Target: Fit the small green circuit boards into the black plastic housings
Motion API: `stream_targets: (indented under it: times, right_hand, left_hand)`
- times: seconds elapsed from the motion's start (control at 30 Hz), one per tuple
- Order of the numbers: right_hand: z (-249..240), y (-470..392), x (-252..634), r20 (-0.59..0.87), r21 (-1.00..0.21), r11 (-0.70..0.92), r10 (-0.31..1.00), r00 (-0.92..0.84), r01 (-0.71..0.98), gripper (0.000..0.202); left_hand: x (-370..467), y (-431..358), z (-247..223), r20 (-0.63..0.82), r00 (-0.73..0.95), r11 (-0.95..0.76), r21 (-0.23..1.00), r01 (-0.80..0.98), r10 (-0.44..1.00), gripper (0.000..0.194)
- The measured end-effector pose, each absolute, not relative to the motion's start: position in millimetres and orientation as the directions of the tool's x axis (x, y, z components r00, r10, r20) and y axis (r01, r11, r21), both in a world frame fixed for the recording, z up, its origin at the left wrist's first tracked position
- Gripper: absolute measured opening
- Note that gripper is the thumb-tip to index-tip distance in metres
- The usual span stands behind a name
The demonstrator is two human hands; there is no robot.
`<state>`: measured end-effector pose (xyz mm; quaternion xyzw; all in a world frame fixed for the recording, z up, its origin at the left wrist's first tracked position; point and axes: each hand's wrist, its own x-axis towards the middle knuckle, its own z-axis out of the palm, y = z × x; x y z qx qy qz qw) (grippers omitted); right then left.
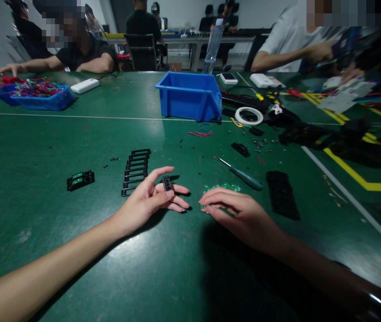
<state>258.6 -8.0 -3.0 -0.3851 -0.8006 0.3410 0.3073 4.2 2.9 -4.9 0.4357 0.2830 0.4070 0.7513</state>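
My left hand [155,194] holds a small black plastic part [166,182] between thumb and fingers, the other fingers stretched out. Just right of it, my right hand [230,208] is palm down, its fingers bent together at the near edge of a pile of small green pieces [225,187]; whether it grips one is hidden. Behind my left hand lies a row of black frame-like parts [136,168]. Farther left sits a black part with green pieces in it [80,180]. A screwdriver [246,178] with a green handle lies behind my right hand.
A black ridged block [281,194] lies at the right. Behind are a blue bin [190,100], a white ring [249,116], a black part [240,150], scattered screws and a clear bottle [213,49]. Blue trays of wires [44,102] stand back left. People sit across the table.
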Motion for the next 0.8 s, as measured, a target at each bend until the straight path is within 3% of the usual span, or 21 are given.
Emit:
stream_targets:
  times: [0.23,0.47,0.8]
  right_hand:
    - [-1.5,-7.8,258.4,0.231,-0.778,0.476,0.824,-0.518,0.410,0.018]
    - [-2.1,-7.4,258.6,0.231,-0.776,0.478,0.823,-0.518,0.412,0.017]
    - [-0.3,-8.2,258.0,0.234,-0.780,0.474,0.826,-0.512,0.408,0.017]
  left_hand:
    - [2.2,2.3,-4.7,-0.053,0.531,0.271,0.900,-0.341,0.846,0.034]
    - [3.2,3.5,-7.4,-0.026,0.544,0.223,0.927,-0.301,0.839,0.032]
    - [3.1,2.0,-5.1,-0.093,0.557,0.259,0.939,-0.227,0.825,0.030]
